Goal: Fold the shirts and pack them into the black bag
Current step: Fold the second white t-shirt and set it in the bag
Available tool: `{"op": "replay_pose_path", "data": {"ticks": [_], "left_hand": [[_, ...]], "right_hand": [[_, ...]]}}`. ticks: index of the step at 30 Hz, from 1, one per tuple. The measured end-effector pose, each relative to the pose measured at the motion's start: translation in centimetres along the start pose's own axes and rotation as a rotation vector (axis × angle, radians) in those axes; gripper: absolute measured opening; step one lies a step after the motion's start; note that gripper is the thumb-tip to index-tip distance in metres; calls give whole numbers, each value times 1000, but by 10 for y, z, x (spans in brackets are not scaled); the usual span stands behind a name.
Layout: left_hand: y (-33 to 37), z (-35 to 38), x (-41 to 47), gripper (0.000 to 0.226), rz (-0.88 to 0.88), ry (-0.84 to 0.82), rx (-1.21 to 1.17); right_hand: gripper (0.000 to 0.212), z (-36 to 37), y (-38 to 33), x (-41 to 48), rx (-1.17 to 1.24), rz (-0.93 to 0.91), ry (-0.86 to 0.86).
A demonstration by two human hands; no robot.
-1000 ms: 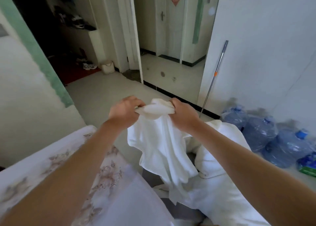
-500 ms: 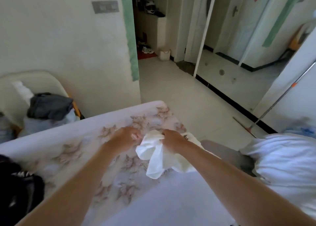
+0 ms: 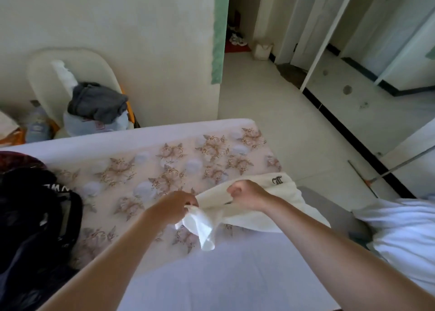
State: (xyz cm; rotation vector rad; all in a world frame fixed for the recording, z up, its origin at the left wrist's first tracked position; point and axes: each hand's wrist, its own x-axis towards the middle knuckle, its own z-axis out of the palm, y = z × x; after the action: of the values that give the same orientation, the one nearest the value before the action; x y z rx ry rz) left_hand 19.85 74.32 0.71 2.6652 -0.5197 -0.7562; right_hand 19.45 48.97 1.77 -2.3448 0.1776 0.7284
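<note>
Fabric is gripped by both hands above a bed. A white cloth shirt with a small dark emblem is held stretched between them, over the near right part of a floral-printed mattress with a white border. One edge of the shirt is pinched by the curled fingers of the left hand, and a loose end of cloth is seen hanging below that pinch. The upper edge of the shirt is clasped in the closed fist of the right hand, just beside the emblem. Whether the shirt's far side rests on the mattress cannot be told.

A black fabric bag with white lettering is set on the left side of the mattress, well apart from the shirt. A heap of white garments is seen at the right edge, beside the bed. Behind the bed, a crumpled grey garment is piled on a cream rounded chair against the wall.
</note>
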Motion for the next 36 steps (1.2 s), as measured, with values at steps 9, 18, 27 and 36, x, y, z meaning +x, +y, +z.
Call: {"op": "replay_pose_path", "data": {"ticks": [9,18,27,36], "left_hand": [[81,61,45,29,56,83,70],[119,114,66,97,140,8,92],[108,47,20,43,189,161,-186],[9,-3,-52,43,54,68,-49]], "right_hand": [[87,3,130,-1,-578,-125,15],[9,-8,142,-10,-235,-219,210],[47,-11,71,-55,-422,-210,98],[16,33,-15,-86,-174,-125,-1]]}}
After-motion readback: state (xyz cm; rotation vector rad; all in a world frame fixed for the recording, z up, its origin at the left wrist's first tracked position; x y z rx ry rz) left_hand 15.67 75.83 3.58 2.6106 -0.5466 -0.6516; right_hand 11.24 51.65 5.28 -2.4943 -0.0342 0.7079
